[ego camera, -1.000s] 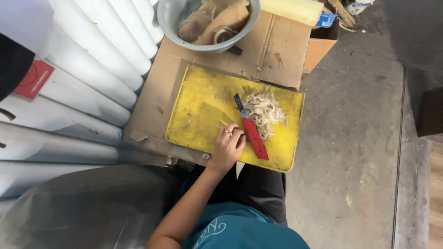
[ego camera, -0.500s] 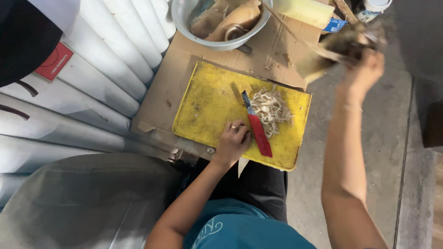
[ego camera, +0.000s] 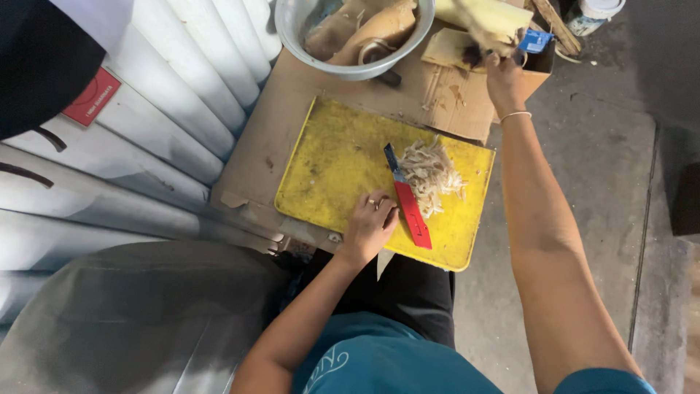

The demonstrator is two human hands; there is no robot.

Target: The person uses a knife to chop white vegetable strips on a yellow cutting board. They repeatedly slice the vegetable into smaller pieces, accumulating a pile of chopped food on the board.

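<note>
The knife (ego camera: 407, 201), red-handled with a dark blade, lies flat on the yellow cutting board (ego camera: 332, 164), its blade pointing far and touching the left edge of a heap of pale shredded strips (ego camera: 432, 174). The left hand (ego camera: 369, 225) rests on the near part of the board, fingers loosely curled and touching the knife handle's left side; they do not look wrapped around it. The right hand (ego camera: 503, 69) is stretched far out over the brown cardboard box (ego camera: 536, 66), closed around a dark, fibrous piece (blurred, so its kind is hard to tell).

The board sits on flattened cardboard (ego camera: 292, 109), which serves as the tabletop, and its near right corner appears to hang past the cardboard's edge above the lap. A metal bowl (ego camera: 346, 40) of tan pieces stands at the far side.

With one arm reaching so far and the knife unheld, a nudge from the left hand could, I judge, slide the blade into the shreds or tip the overhanging board.
</note>
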